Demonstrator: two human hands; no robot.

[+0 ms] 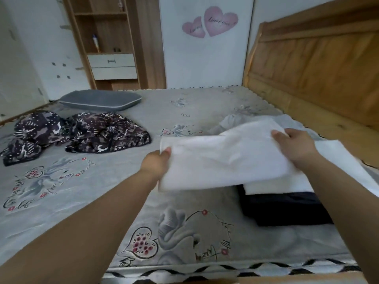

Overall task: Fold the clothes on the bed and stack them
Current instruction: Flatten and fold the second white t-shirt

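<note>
I've got the folded white cloth (223, 158) pinched at both ends, right of centre in the frame, left hand (156, 160) closed on its left edge and right hand (293, 146) clamped on the right end, held just above the stack (287, 203) at lower right, a white piece on a dark one. It looks light, soft and floppy, sagging between my grips, so I'd hold it by the edges and keep it flat. No containers in view; the patterned clothes (78, 134) lie crumpled at left, unfolded.

Bedsheet (61, 201) script reads "life" (possibly); heart-sticker writing blurred.
</note>
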